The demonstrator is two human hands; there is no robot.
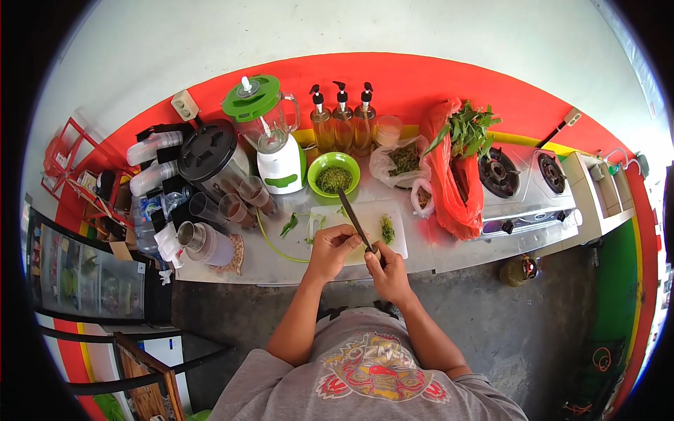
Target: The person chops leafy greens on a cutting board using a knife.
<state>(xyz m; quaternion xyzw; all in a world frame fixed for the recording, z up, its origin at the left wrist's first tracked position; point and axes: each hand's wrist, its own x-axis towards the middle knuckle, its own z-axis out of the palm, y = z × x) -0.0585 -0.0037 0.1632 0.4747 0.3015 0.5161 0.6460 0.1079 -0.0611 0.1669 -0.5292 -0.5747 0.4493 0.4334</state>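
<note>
Right grip point(390, 274) around knife point(356, 221), left grip point(331, 252) unclear, above metal counter point(421, 254) along red-and-white wall point(421, 74).

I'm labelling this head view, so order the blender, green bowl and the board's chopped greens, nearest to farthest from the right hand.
1. Chopped greens, on the board, just ahead.
2. Green bowl, behind the board, left.
3. Blender, farther left.

Reads roughly "OZM" in pale outlined capitals on the chest of the grey shirt point(379, 403), between five and six o'clock, just above a printed emblem point(397, 372); blurs too much at the ends to settle further letters. Shows a blue label point(149, 205) on a clear plastic bottle point(146, 235) at nine o'clock, too small to read.
</note>
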